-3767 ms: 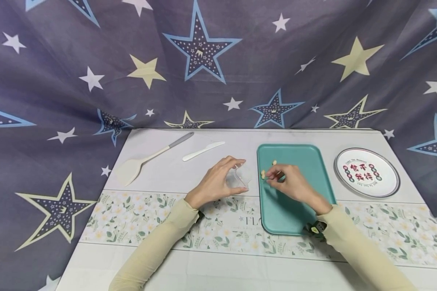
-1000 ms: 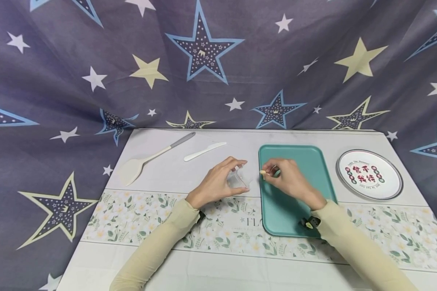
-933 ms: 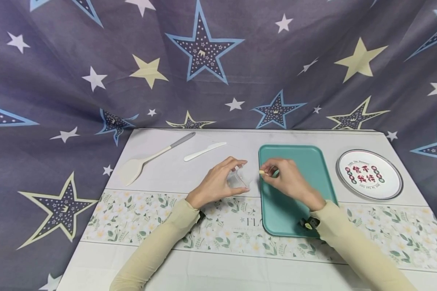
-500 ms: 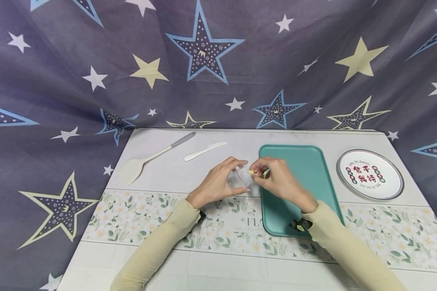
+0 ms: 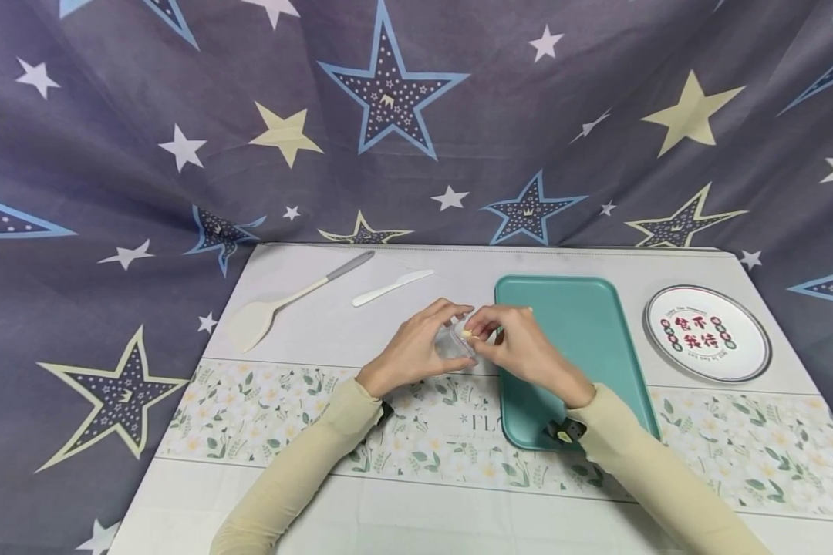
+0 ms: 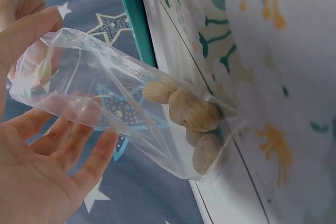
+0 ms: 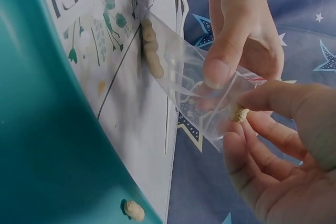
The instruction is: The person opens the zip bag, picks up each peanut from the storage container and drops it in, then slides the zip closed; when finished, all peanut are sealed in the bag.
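Note:
My left hand (image 5: 416, 347) holds the mouth of a clear plastic zip bag (image 6: 126, 103) spread between thumb and fingers. Inside, several peanuts (image 6: 194, 111) lie at the bottom of the bag, as the left wrist view shows. Between the thumb and fingertips of my right hand (image 5: 524, 351) is a single peanut (image 7: 240, 114), pinched at the bag's opening. One more peanut (image 7: 134, 211) sits on the teal tray (image 5: 586, 331) in the right wrist view; in the head view my right hand mostly hides it.
A cream spatula (image 5: 253, 324) with a grey handle lies at the table's left. Near it is a white plastic knife (image 5: 392, 288). Right of the tray stands a white plate (image 5: 708, 366) with red lettering. A star-patterned cloth (image 5: 416, 185) hangs behind the table.
My right hand has picked up a peanut from the tray's left edge and carried it left to the bag's mouth. The left hand stays in place with the bag.

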Demonstrator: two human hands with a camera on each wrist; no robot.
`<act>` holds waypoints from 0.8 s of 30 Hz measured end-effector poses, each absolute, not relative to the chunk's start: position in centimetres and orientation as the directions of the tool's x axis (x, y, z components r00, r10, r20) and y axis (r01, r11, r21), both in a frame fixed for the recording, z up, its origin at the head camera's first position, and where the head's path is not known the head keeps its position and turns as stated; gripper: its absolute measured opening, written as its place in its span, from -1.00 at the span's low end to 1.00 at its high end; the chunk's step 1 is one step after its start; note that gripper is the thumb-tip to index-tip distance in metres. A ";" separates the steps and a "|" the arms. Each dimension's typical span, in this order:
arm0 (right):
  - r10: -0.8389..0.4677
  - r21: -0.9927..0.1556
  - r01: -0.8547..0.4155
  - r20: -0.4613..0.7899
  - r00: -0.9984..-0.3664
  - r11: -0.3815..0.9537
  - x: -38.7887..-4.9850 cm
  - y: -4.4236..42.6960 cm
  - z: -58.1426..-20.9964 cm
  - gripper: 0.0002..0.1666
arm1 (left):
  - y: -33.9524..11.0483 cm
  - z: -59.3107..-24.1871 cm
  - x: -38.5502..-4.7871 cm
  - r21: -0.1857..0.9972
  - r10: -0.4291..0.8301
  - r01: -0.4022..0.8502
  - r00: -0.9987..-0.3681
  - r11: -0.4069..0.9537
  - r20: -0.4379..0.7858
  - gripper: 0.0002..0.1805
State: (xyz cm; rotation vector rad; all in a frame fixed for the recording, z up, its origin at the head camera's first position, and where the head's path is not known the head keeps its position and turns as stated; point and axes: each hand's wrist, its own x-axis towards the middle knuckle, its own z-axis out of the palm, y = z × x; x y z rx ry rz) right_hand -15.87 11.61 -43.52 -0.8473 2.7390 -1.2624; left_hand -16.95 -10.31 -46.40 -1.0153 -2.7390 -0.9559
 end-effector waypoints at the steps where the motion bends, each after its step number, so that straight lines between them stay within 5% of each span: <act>1: -0.480 -0.707 -0.470 0.208 -0.852 0.528 -15.9 11.6 -43.5 -0.84 | -10.3 -46.4 -17.0 0.531 0.567 0.610 -0.779 0.588 0.267 -0.11; 24: -0.491 -0.713 -0.483 0.221 -0.843 0.509 -15.7 12.2 -43.7 -0.85 | -10.4 -46.3 -17.0 0.552 0.558 0.596 -0.788 0.583 0.261 -0.11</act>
